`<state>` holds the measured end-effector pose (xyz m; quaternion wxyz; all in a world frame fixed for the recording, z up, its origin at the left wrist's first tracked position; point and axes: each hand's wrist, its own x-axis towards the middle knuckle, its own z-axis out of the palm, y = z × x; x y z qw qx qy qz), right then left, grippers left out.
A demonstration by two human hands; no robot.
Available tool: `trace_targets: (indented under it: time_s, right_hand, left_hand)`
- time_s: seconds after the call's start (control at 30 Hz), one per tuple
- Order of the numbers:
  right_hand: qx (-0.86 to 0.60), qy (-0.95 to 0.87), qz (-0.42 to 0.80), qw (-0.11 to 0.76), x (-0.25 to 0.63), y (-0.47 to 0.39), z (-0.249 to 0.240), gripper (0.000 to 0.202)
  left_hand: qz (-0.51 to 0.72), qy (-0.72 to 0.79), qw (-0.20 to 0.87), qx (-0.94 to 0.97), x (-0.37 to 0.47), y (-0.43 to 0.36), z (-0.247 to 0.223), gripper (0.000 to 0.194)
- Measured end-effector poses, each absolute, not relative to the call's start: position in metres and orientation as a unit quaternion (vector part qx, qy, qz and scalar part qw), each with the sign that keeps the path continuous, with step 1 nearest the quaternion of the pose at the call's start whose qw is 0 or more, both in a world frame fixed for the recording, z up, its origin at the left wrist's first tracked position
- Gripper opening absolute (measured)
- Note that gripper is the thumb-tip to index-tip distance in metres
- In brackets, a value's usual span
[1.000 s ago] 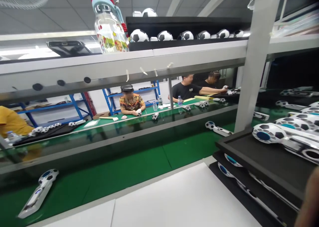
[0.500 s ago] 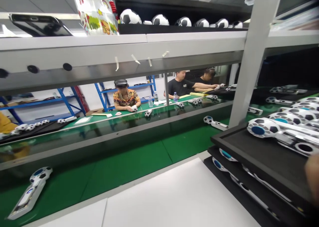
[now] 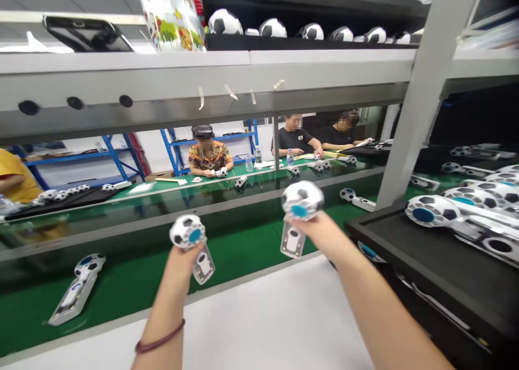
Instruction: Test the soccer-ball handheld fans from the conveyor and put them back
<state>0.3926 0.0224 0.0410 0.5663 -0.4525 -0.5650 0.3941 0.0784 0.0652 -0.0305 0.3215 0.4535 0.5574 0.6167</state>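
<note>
My left hand [image 3: 186, 259] is closed around a white handheld device [image 3: 204, 267] with a football-patterned head and a blue disc. In my right hand [image 3: 318, 228] is a second football-headed device [image 3: 302, 197], slightly blurred, its pale handle pointing down. Both are held up above the green conveyor belt [image 3: 243, 240], apart from each other. Some of the fingers are hidden behind the devices. Left of my hands, another football-headed device [image 3: 79, 289] lies on the belt.
A black tray [image 3: 381, 226] with several such devices is stacked at right, beside a grey post [image 3: 425, 99]. White paper [image 3: 263, 326] covers the near surface. Overhead is a shelf [image 3: 162, 72] holding a phone, a bottle and a ball-filled tray. People [image 3: 211, 156] work across the belt.
Both my hands have come into view over the belt, each holding a football-headed device. Earlier only a blurred bit of a hand showed at the right edge. The view has shifted a little left.
</note>
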Motion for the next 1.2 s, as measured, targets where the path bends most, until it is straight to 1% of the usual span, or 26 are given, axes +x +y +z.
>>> trace_targets:
  time_s: [0.03,0.07,0.17,0.2,0.3,0.4,0.5,0.57,0.63,0.7,0.77,0.9,1.03,1.2]
  right_hand:
    - [-0.499,-0.591,0.377,0.509,0.388,0.041,0.024,0.032]
    - [-0.516,-0.596,0.362,0.498,0.384,0.058,0.006,0.032]
    - [-0.534,-0.609,0.334,0.482,0.380,0.091,-0.037,0.031]
    - [-0.534,-0.616,0.326,0.478,0.380,0.096,-0.048,0.032]
    - [-0.541,-0.637,0.290,0.467,0.379,0.106,-0.072,0.046]
    - [-0.574,-0.640,0.220,0.460,0.376,0.113,-0.089,0.061]
    - [-0.614,-0.633,0.143,0.448,0.373,0.118,-0.103,0.063]
    - [-0.635,-0.629,0.108,0.436,0.373,0.119,-0.109,0.060]
    - [-0.652,-0.624,0.086,0.422,0.373,0.119,-0.113,0.056]
    - [-0.665,-0.619,0.070,0.411,0.373,0.119,-0.116,0.053]
    - [-0.672,-0.617,0.056,0.405,0.373,0.118,-0.117,0.053]
    - [-0.678,-0.613,0.032,0.404,0.372,0.115,-0.116,0.055]
    - [-0.686,-0.601,0.009,0.411,0.370,0.112,-0.111,0.057]
    - [-0.671,-0.619,-0.004,0.407,0.364,0.107,-0.105,0.055]
  left_hand:
    - [0.603,0.567,0.322,0.460,0.082,0.070,-0.037,0.042]
    - [0.590,0.575,0.321,0.467,0.086,0.074,-0.044,0.042]
    - [0.563,0.590,0.303,0.494,0.094,0.085,-0.065,0.040]
    - [0.553,0.593,0.296,0.505,0.096,0.088,-0.071,0.042]
    - [0.520,0.607,0.262,0.541,0.099,0.095,-0.087,0.056]
    - [0.477,0.634,0.192,0.578,0.103,0.099,-0.096,0.070]
    - [0.433,0.675,0.081,0.592,0.109,0.098,-0.098,0.077]
    - [0.400,0.695,0.014,0.598,0.112,0.094,-0.098,0.072]
    - [0.363,0.706,-0.032,0.607,0.115,0.089,-0.098,0.059]
    - [0.329,0.712,-0.063,0.617,0.118,0.085,-0.098,0.049]
    - [0.301,0.712,-0.084,0.628,0.121,0.082,-0.099,0.046]
    - [0.262,0.710,-0.097,0.647,0.126,0.078,-0.100,0.043]
    - [0.256,0.708,-0.100,0.651,0.126,0.076,-0.098,0.042]
    - [0.262,0.695,-0.067,0.666,0.121,0.078,-0.091,0.037]
